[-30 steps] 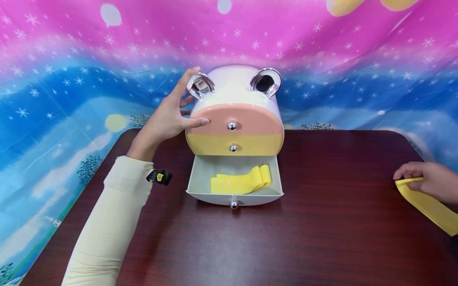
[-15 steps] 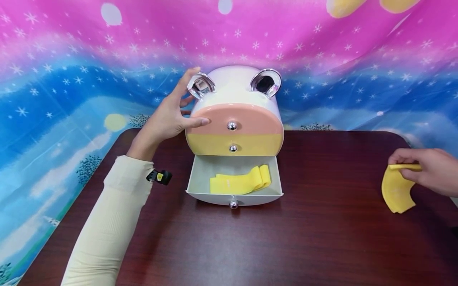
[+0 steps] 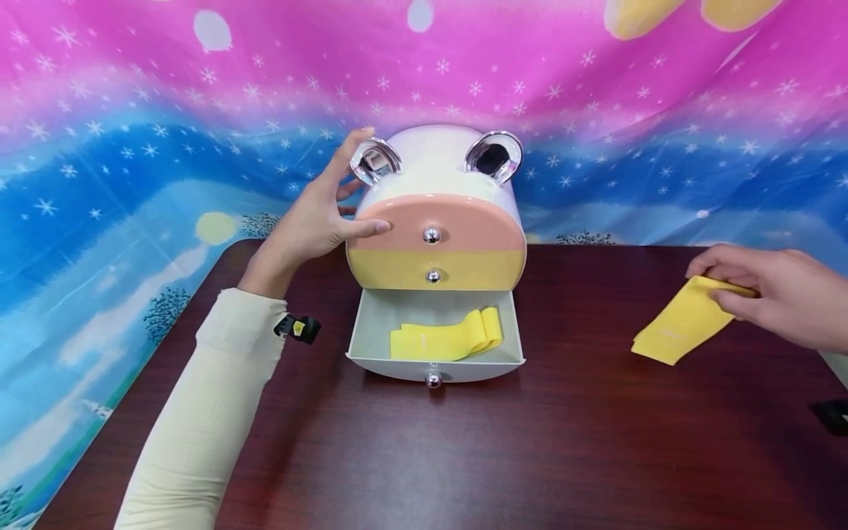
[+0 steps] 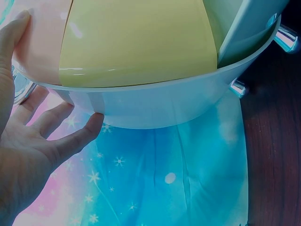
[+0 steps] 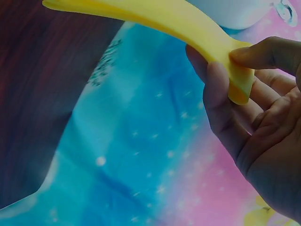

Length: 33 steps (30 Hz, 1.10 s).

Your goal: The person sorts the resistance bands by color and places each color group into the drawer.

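Note:
A rounded white drawer organizer with silver ears stands at the table's back. Its pink top drawer and yellow middle drawer are in; the pale bottom drawer is pulled out. Inside that drawer lies a folded yellow resistance band. My left hand grips the organizer's left side, thumb on the pink front, fingertips against the side wall. To the right, above the table, my right hand pinches another yellow resistance band at one end, between thumb and fingers; its other end hangs down-left.
The dark wooden table runs under everything, its rounded back corners near the cloth. A pink and blue snowflake cloth hangs close behind the organizer. The pulled-out drawer's silver knob juts toward the front.
My right hand has moved left and farther back with the yellow resistance band, whose free end has swung from right to left. The left hand keeps its place on the organizer.

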Motion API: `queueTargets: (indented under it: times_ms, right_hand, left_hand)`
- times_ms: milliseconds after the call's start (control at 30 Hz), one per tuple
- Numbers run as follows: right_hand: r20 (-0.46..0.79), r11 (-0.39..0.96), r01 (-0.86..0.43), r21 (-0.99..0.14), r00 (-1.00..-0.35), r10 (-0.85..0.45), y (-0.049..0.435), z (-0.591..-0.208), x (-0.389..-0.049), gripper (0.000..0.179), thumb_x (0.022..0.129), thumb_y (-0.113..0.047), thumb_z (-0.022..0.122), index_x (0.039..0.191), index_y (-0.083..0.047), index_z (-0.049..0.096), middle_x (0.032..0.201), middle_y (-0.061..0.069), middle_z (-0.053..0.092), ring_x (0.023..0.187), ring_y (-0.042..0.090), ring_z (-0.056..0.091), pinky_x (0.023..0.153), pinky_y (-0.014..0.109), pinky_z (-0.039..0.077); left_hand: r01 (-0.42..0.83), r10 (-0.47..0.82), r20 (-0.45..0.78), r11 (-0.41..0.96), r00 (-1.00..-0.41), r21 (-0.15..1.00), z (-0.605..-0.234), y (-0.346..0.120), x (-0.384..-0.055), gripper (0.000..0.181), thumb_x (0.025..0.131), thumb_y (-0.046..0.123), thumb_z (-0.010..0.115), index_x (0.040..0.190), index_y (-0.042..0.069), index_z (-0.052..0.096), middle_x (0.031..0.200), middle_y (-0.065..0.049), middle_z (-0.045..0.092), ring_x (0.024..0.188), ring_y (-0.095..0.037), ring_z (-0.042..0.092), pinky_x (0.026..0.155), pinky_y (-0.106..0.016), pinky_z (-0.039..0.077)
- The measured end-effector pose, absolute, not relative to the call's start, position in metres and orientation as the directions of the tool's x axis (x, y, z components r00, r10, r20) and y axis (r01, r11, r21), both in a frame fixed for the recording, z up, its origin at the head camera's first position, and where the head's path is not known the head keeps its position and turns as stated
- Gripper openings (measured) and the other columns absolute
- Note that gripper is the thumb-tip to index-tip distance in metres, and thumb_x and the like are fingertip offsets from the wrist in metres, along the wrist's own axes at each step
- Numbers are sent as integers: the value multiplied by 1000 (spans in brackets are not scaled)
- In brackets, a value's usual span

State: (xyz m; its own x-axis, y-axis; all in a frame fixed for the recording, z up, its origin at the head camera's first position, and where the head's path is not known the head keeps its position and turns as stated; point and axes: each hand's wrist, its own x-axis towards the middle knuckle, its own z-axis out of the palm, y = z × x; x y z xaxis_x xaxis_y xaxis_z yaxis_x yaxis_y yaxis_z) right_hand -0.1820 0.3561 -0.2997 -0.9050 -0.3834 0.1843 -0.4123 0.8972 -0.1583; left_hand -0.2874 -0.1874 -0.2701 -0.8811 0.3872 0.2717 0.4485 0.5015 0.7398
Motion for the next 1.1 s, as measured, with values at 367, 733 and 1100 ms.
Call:
queueTargets:
  times_ms: [367, 733, 1100]
  right_hand:
    - [169, 876, -396, -277, -917, -361, 315, -272, -177, 41, 90, 1, 78, 126, -17, 70, 110, 15, 78, 86, 26, 80, 56, 15, 54]
    - [88, 819, -294, -493, -953, -289, 262, -247, -172, 32, 99, -16, 74, 129, -27, 69, 117, 10, 76, 71, 7, 75, 66, 15, 55]
    - [110, 620, -344, -705, -917, -384, 185, -236, -170, 30, 102, -10, 69, 131, -11, 66, 114, 15, 76, 79, 15, 78, 69, 26, 64]
  left_hand:
    - [436, 373, 267, 506, -889, 744, -270, -187, -286, 111, 85, 25, 90, 163, 54, 16, 174, 2, 19, 155, -42, 37, 115, -62, 46]
    - [442, 380, 269, 504, -885, 742, -270, -188, -286, 110, 85, 26, 89, 162, 55, 16, 174, 3, 18, 155, -40, 37, 116, -61, 46]
    - [449, 383, 275, 504, -882, 738, -269, -188, -286, 109, 85, 28, 89, 161, 56, 17, 174, 4, 20, 155, -39, 37, 116, -60, 46]
